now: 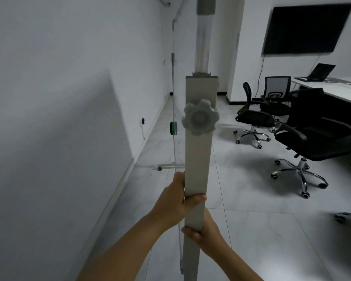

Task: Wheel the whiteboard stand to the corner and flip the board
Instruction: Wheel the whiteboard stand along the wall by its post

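The whiteboard stand's grey upright post (198, 159) fills the middle of the head view, seen end-on. A grey star-shaped knob (200, 119) sits on its face. The board (173, 94) itself shows only as a thin edge running away behind the post, close to the left wall. A green eraser (173, 128) clings to that edge. The stand's far foot with a caster (166, 166) rests on the floor. My left hand (175, 201) grips the post from the left, thumb across its front. My right hand (203, 233) grips the post just below.
A white wall (59, 98) runs close along the left to the far corner (170, 92). Black office chairs (304, 142) on casters stand to the right beside a long white desk (336, 92) with a laptop (320, 73). A dark screen (306, 27) hangs on the right wall. Grey tiled floor lies ahead.
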`<state>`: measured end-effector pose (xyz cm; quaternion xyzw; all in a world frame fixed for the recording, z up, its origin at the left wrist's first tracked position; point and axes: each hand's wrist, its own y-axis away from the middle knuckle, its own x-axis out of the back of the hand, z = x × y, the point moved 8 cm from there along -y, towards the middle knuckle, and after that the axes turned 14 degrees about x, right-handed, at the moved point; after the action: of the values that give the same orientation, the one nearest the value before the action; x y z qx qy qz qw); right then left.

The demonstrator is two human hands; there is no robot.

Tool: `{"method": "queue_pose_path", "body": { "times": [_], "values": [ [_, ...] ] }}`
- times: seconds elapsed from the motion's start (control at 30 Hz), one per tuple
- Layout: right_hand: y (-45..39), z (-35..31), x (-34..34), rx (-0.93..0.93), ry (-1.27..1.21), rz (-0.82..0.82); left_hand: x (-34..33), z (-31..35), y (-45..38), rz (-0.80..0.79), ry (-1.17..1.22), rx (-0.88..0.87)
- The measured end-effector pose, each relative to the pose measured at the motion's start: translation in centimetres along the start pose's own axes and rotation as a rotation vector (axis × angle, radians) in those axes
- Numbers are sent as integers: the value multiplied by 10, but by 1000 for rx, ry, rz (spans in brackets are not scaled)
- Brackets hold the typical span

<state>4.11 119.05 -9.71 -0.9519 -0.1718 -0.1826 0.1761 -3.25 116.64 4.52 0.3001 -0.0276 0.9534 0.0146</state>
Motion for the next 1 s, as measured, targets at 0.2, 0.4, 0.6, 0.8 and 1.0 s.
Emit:
{"method": "queue_pose_path", "body": {
  "times": [0.2, 0.4, 0.6, 0.8, 1.0],
  "values": [
    [-13, -5, 5, 2, -20, 41, 3, -1, -13, -70, 31, 28],
    [-26, -4, 11, -48, -50, 105, 2, -6, -34, -154, -7, 5],
    [-38, -12, 11, -85, -53, 185, 8, -13, -56, -192, -36, -55],
    [-61, -5, 10, -120, -41, 198, 15, -21, -81, -189, -25, -97],
    [-103, 17, 14, -128, -70, 190, 20, -33, -126, -196, -3, -73]
  ]
}}
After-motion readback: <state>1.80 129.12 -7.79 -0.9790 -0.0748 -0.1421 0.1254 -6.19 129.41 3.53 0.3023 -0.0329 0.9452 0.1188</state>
